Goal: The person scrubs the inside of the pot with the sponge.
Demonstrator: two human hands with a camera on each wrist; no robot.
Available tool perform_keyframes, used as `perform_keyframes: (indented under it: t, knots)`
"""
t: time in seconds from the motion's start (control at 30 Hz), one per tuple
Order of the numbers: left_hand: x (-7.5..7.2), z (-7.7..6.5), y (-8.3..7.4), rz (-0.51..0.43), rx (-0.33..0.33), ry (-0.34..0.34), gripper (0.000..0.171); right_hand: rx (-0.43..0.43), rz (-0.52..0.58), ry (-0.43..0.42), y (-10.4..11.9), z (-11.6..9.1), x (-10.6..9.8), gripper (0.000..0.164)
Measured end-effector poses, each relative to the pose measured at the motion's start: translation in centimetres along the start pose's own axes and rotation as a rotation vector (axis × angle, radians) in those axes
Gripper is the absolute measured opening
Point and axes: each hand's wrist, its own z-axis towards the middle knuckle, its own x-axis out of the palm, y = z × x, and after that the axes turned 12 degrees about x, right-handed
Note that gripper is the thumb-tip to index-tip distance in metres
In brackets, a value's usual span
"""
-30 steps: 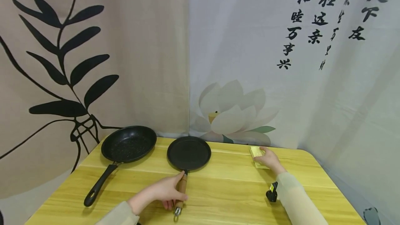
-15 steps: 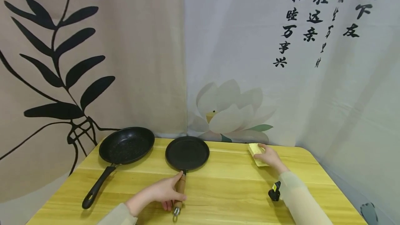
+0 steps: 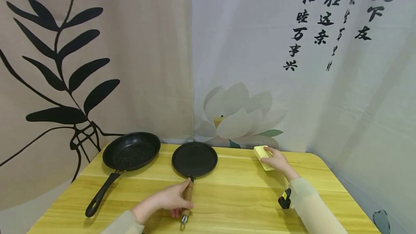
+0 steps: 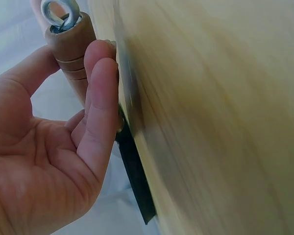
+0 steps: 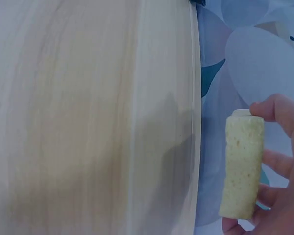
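Well, my left hand (image 3: pixel 173 196) gripped the pan handle (image 3: pixel 189 192), my right hand (image 3: pixel 277 160) pinched the sponge (image 5: pixel 243 166); slackening risked a drop.

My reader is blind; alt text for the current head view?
A person's left-hand grip holds the wooden handle of a flat black pan; the right-hand grip holds a yellow sponge near the far edge of a wooden table. A deeper frying pan lies at left.

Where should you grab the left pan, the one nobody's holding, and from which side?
Probably by its black handle, from the near side: long, slim and uncovered, it juts from the pan toward the near left.
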Motion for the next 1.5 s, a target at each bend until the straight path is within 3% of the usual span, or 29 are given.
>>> perform_keyframes:
  t: [0.57,1.1,1.5]
  knots:
    - [1.2,0.9,-0.7,0.034,0.044,0.011,0.096,-0.052,-0.015,0.021,1.7,-0.2,0.8,0.067]
    - [3.3,2.7,-2.2,0.066,0.054,0.044,0.095,-0.111,-0.041,0.008,2.5,-0.4,1.1,0.066]
    - [4.6,4.0,-3.3,0.091,0.024,0.022,0.095,-0.151,-0.032,0.01,3.3,-0.3,1.4,0.066]
